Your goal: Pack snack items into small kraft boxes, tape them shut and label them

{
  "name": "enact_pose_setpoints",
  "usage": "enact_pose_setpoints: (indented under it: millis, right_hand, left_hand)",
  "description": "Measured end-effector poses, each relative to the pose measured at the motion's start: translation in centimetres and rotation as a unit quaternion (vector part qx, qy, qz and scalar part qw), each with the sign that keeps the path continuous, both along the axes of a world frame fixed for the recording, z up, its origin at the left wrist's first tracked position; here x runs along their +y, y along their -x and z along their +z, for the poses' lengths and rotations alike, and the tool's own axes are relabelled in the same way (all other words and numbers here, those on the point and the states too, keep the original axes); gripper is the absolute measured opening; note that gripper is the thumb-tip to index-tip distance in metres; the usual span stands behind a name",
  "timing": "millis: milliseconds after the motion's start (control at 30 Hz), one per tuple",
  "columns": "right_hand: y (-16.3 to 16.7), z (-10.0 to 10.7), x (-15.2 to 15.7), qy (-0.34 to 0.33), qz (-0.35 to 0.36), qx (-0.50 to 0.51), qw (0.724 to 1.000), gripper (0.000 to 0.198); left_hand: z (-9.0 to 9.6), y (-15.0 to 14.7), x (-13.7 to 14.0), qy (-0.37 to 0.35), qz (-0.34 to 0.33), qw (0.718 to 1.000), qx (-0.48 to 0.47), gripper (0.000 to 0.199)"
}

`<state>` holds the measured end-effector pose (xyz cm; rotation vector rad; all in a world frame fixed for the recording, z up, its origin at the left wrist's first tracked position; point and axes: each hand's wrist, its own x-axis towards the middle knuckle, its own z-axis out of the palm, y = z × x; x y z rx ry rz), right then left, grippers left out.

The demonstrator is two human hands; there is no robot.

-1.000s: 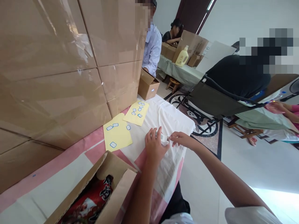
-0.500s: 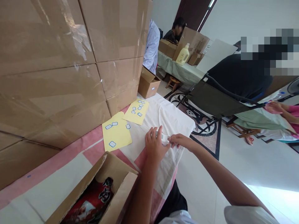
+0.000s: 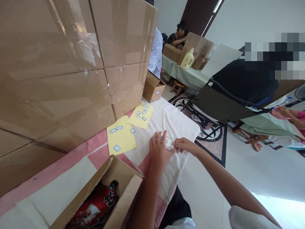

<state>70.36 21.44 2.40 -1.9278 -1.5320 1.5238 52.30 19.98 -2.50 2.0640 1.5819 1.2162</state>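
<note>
Your counter (image 3: 175, 119) has the near box (image 3: 127, 195) closest to you, packet (image 3: 95, 208) inside, left of your left hand (image 3: 160, 149). Sheets (image 3: 124, 139) lie beyond it, right of stacked cartons (image 3: 64, 95); far box (image 3: 149, 92) stands behind the sheets.

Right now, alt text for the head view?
A person's left hand holds a small white item at a cloth-covered table, the right hand at its end. To the left, yellow sheets with blue-edged labels lie beside stacked cardboard boxes; nearer the camera, an open carton holds a red package.
</note>
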Motion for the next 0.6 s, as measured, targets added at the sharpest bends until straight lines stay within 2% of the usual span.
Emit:
enact_pose_setpoints:
  millis: [133, 233, 600]
  right_hand:
    - [0.4, -0.9, -0.8, -0.086, -0.003, 0.017, 0.996, 0.061]
    - [0.5, -1.5, -1.2, -0.123, -0.006, 0.032, 0.992, 0.064]
    - [-0.5, -2.8, -1.0, -0.126, -0.011, 0.062, 0.990, 0.067]
  left_hand:
    - [-0.1, -0.1, 0.0, -0.005, 0.005, 1.000, -0.003, 0.076]
    - [-0.1, 0.0, 0.0, -0.003, 0.004, 1.000, -0.001, 0.079]
    - [-0.1, 0.0, -0.1, -0.006, -0.002, 1.000, 0.001, 0.078]
